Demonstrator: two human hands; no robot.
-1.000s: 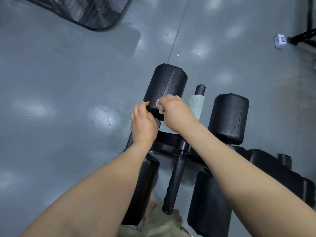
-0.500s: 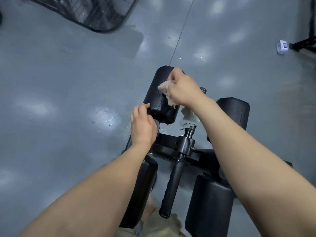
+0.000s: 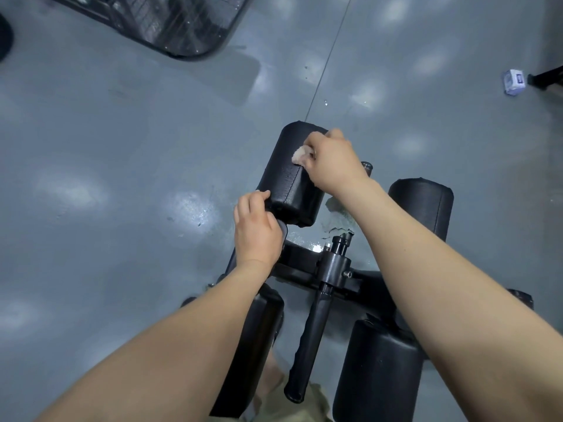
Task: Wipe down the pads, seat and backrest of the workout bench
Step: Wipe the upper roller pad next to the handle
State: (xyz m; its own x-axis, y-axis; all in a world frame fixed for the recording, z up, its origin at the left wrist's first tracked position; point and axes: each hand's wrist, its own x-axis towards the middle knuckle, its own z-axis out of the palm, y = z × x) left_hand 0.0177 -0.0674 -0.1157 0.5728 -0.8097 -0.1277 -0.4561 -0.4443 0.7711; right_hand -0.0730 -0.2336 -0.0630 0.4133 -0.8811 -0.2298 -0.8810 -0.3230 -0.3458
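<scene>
**Pad wipe under way: one roller in hand, seat & backrest out of frame**

Progress (judged): the far-left roller pad (image 3: 297,178) is being worked on. A fine speckle of droplets is seen on its top face, so it is taken as wetted but not finished. The far-right roller pad (image 3: 426,205), near-left pad (image 3: 259,330) and near-right pad (image 3: 377,370) are touched by neither hand. Whether they have been wiped can't be told. Seat & backrest are not in view. Est.: early in the task, most surfaces left.

Cloth vs fingers: a small pale cloth (image 3: 301,155) is bunched in the right hand (image 3: 335,161), w/ fingers clenched round it. Only a wad is shown at the left of the knuckles. The cloth is pressed on the pad's top face, toward the far end, just beside the lengthwise seam. The fingertips are hidden under the hand.

Left hand (image 3: 256,229): fingers are curled over the pad's near-left edge and grip it, judged to steady the roller against spin. The hands are kept apart, w/ bare pad betw. them.

Other: a black centre handle (image 3: 307,345) is run betw. the near pads up to the crossbar (image 3: 304,264). A wet-looking patch is noted on the glossy grey floor (image 3: 122,147) betw. the far pads. A small white-blue box (image 3: 513,82) is seen far right, well apart.
</scene>
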